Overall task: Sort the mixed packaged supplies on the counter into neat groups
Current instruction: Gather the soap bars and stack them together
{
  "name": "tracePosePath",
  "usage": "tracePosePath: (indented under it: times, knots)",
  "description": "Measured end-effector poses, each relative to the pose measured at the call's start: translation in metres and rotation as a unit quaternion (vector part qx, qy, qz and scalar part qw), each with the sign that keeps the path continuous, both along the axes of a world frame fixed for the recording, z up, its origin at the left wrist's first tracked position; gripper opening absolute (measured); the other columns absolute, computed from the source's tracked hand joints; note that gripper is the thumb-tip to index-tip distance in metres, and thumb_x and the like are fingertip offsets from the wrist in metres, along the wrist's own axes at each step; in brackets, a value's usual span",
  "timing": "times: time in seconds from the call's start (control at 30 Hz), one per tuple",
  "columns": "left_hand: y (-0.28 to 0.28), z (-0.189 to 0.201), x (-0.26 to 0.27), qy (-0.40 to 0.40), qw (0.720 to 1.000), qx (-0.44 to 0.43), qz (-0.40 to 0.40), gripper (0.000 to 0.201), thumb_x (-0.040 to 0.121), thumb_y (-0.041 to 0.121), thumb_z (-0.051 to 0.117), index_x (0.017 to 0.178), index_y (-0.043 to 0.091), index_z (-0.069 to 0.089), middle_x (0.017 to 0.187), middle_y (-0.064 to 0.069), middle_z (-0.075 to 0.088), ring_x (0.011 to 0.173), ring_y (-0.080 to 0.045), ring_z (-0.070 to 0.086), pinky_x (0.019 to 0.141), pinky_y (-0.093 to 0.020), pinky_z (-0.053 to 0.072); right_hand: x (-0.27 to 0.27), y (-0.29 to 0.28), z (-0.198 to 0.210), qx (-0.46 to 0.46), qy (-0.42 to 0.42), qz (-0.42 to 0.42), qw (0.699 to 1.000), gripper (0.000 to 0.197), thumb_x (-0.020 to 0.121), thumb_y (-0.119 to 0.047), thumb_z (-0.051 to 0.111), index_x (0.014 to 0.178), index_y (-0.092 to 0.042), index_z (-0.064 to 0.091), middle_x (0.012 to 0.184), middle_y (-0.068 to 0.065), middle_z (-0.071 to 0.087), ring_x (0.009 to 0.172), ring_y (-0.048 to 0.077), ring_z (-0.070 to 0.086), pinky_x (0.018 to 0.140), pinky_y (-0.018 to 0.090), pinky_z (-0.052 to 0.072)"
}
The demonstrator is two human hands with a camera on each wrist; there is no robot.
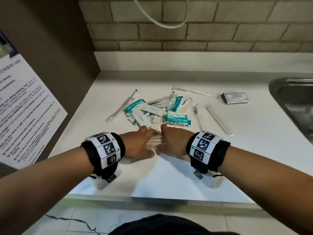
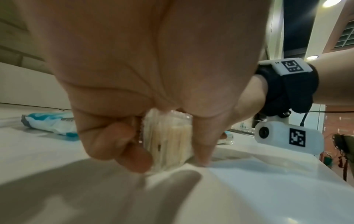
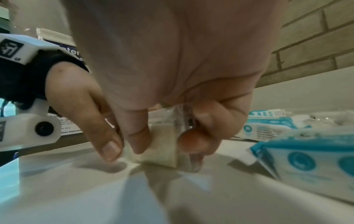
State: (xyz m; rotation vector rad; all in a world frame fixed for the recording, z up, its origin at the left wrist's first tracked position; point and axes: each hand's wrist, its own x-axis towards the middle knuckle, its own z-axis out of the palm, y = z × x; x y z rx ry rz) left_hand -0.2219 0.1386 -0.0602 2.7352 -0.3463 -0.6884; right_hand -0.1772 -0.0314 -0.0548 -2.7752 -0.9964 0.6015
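Observation:
Both hands meet at the near edge of a pile of packets on the white counter (image 1: 169, 175). Between them is a clear packet of pale sticks (image 1: 155, 141) (image 2: 168, 144) (image 3: 162, 144). My left hand (image 1: 144, 143) (image 2: 145, 136) grips one end with curled fingers and thumb. My right hand (image 1: 169, 141) (image 3: 161, 139) pinches the other end. Behind lie teal wet-wipe packs (image 1: 177, 118) (image 3: 306, 163), another teal pack (image 1: 134, 107) (image 2: 51, 124), white toothpaste boxes (image 1: 153, 110) and long clear-wrapped sticks (image 1: 122, 107).
A steel sink (image 1: 294, 102) is at the right edge. A grey sachet (image 1: 235, 97) and more wrapped sticks (image 1: 218, 119) lie right of the pile. A brown cabinet side with a notice (image 1: 25, 107) stands left. A brick wall (image 1: 186, 31) is behind.

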Motion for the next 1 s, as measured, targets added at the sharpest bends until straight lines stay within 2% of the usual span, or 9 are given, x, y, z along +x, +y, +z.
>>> tracePosePath:
  times: [0.07, 0.13, 0.27, 0.4, 0.53, 0.67, 0.8, 0.9, 1.0]
  knots:
    - [-0.002, -0.002, 0.003, -0.006, 1.000, -0.001, 0.011, 0.055, 0.091, 0.031, 0.054, 0.139, 0.026, 0.028, 0.118, 0.001, 0.037, 0.098, -0.022, 0.057, 0.087, -0.035, 0.046, 0.000, 0.003, 0.000, -0.010, 0.007, 0.002, 1.000, 0.059, 0.076, -0.050, 0.066, 0.117, -0.016, 0.040, 0.093, 0.000, 0.058, 0.081, 0.022, 0.058, 0.077, 0.039, 0.053]
    - [-0.005, -0.003, 0.003, -0.015, 1.000, -0.008, 0.019, 0.046, 0.090, 0.020, 0.050, 0.134, 0.021, 0.033, 0.118, -0.002, 0.040, 0.097, -0.022, 0.055, 0.084, -0.035, 0.046, -0.001, 0.006, 0.002, -0.020, 0.017, 0.004, 1.000, 0.062, 0.071, -0.045, 0.071, 0.118, -0.020, 0.039, 0.100, 0.001, 0.053, 0.085, 0.023, 0.058, 0.079, 0.041, 0.054]
    - [-0.012, -0.001, 0.001, -0.018, 0.998, -0.055, 0.033, 0.056, 0.084, 0.011, 0.057, 0.134, 0.014, 0.031, 0.118, -0.002, 0.046, 0.101, -0.022, 0.057, 0.081, -0.032, 0.048, -0.003, 0.006, 0.004, -0.030, 0.009, -0.019, 0.999, 0.057, 0.075, -0.023, 0.072, 0.122, -0.016, 0.039, 0.105, 0.004, 0.039, 0.083, 0.022, 0.053, 0.073, 0.034, 0.048]
    - [-0.011, -0.001, 0.002, -0.034, 0.995, -0.079, 0.045, 0.058, 0.084, 0.022, 0.065, 0.130, 0.018, 0.031, 0.122, -0.003, 0.047, 0.097, -0.024, 0.059, 0.082, -0.037, 0.051, -0.002, 0.006, 0.003, -0.028, -0.004, -0.029, 0.999, 0.046, 0.080, -0.022, 0.068, 0.119, -0.011, 0.045, 0.112, 0.008, 0.048, 0.084, 0.021, 0.050, 0.072, 0.031, 0.043]
    - [-0.013, -0.003, 0.004, -0.074, 0.996, -0.004, 0.057, 0.036, 0.088, 0.035, 0.058, 0.120, 0.021, 0.046, 0.107, 0.000, 0.044, 0.093, -0.025, 0.058, 0.083, -0.038, 0.049, -0.005, 0.009, 0.002, -0.006, -0.033, -0.028, 0.999, 0.044, 0.078, -0.031, 0.068, 0.113, -0.016, 0.044, 0.095, 0.003, 0.057, 0.085, 0.024, 0.058, 0.069, 0.031, 0.044]
    - [-0.021, 0.000, 0.006, -0.074, 0.995, -0.032, 0.067, 0.034, 0.091, 0.034, 0.057, 0.118, 0.016, 0.049, 0.107, -0.003, 0.051, 0.088, -0.020, 0.054, 0.077, -0.032, 0.045, -0.006, 0.014, -0.001, -0.005, -0.035, -0.049, 0.998, 0.051, 0.076, -0.034, 0.070, 0.117, -0.016, 0.046, 0.103, 0.005, 0.054, 0.094, 0.027, 0.059, 0.075, 0.033, 0.046]
    - [-0.023, 0.000, 0.007, -0.064, 0.995, -0.052, 0.059, 0.031, 0.088, 0.030, 0.059, 0.113, 0.016, 0.047, 0.111, -0.006, 0.055, 0.087, -0.022, 0.057, 0.074, -0.033, 0.047, -0.004, 0.008, -0.002, 0.004, -0.025, -0.051, 0.998, 0.046, 0.080, -0.030, 0.064, 0.118, -0.014, 0.045, 0.109, 0.007, 0.051, 0.094, 0.028, 0.059, 0.074, 0.034, 0.046]
    - [-0.022, -0.001, 0.005, -0.049, 0.998, -0.012, 0.044, 0.051, 0.081, 0.032, 0.068, 0.123, 0.019, 0.041, 0.115, -0.003, 0.047, 0.092, -0.025, 0.060, 0.081, -0.039, 0.051, -0.002, 0.005, -0.002, -0.028, -0.025, -0.033, 0.999, 0.061, 0.070, -0.044, 0.073, 0.118, -0.020, 0.044, 0.106, 0.003, 0.053, 0.095, 0.026, 0.058, 0.073, 0.035, 0.047]
    - [-0.026, -0.001, 0.005, -0.047, 0.997, 0.003, 0.053, 0.047, 0.087, 0.029, 0.063, 0.125, 0.018, 0.039, 0.116, -0.005, 0.042, 0.092, -0.029, 0.060, 0.077, -0.037, 0.047, -0.002, 0.007, -0.002, -0.044, -0.019, -0.031, 0.998, 0.059, 0.073, -0.045, 0.072, 0.119, -0.019, 0.046, 0.098, 0.001, 0.048, 0.094, 0.027, 0.058, 0.074, 0.035, 0.047]
